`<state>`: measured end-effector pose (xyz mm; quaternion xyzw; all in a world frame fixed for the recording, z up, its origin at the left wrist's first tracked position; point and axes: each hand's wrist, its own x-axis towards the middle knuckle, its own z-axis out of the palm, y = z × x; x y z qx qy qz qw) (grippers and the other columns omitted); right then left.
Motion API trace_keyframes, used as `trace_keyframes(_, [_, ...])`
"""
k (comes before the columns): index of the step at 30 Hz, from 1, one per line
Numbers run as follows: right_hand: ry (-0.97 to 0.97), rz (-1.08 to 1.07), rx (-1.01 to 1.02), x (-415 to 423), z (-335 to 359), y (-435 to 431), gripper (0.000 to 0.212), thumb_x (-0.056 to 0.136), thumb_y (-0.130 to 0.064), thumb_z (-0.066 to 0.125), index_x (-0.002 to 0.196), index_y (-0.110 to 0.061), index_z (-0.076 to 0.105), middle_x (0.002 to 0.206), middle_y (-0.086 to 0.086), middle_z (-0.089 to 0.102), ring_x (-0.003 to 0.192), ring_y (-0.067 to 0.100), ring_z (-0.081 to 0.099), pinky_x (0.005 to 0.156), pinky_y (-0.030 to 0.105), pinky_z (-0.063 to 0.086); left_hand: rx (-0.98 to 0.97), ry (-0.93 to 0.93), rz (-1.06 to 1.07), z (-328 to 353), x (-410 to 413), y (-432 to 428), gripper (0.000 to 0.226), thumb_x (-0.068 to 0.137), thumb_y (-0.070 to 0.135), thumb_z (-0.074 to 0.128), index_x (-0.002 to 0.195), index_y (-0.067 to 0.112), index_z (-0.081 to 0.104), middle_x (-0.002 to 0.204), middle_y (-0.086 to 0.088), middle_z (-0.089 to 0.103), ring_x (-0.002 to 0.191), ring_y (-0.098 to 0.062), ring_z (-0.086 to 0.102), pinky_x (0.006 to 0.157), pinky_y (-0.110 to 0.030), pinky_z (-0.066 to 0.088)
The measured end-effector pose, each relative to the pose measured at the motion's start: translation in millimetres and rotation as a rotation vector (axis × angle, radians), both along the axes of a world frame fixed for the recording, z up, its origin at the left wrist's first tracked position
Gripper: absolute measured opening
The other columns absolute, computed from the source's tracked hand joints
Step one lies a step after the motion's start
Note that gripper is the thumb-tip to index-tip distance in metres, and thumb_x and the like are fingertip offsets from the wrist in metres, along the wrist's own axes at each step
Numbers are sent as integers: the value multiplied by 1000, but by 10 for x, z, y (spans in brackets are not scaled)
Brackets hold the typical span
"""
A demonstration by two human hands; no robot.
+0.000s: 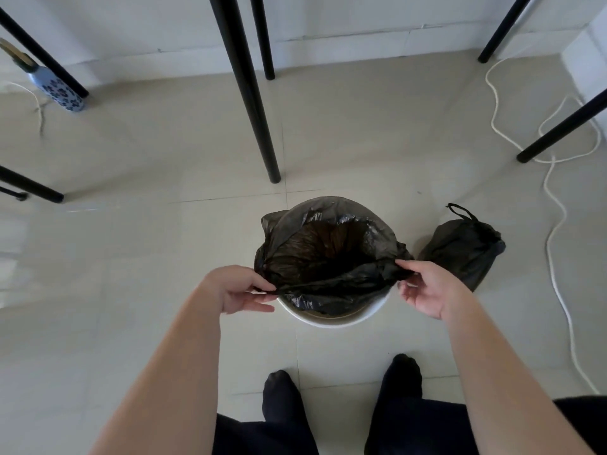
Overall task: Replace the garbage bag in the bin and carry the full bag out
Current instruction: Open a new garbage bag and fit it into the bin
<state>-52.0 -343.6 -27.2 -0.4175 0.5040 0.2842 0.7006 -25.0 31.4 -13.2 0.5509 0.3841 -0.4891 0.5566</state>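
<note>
A round white bin (331, 320) stands on the tiled floor just ahead of my feet. A fresh black garbage bag (328, 254) lies open in it, its far edge draped over the far rim while the near edge is stretched above the near rim. My left hand (238, 290) pinches that near edge at the left. My right hand (430, 289) pinches it at the right. The full black bag (463, 246), tied shut with a drawstring loop, sits on the floor right of the bin.
Black table legs (253, 93) stand close behind the bin, with more legs at far left and right. A white cable (558, 224) snakes along the floor at right. A patterned bottle (57, 87) stands at back left by the wall.
</note>
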Motion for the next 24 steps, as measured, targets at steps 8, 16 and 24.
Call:
trace_keyframes(8, [-187, -168, 51, -154, 64, 58, 49, 99, 18, 39, 141, -1, 54, 137, 26, 60, 111, 35, 69, 69, 37, 66, 35, -82, 430, 22, -282, -273, 31, 87, -28, 41, 98, -8, 62, 112, -22, 62, 97, -38, 65, 67, -50, 66])
trace_keyframes(16, [-139, -271, 144, -352, -49, 12, 72, 90, 25, 21, 148, -7, 48, 143, 26, 56, 113, 40, 65, 69, 49, 67, 19, -33, 575, -32, -591, -446, 21, 96, -13, 59, 113, -1, 62, 94, -13, 60, 77, -23, 58, 71, -53, 66])
trace_keyframes(24, [-32, -253, 44, -532, -181, 173, 48, 82, -3, 38, 126, -6, 57, 123, 17, 61, 110, 34, 65, 79, 45, 65, -86, -111, 826, -89, -688, -612, 29, 97, -11, 55, 125, -9, 62, 107, -20, 66, 93, -30, 67, 72, -48, 67])
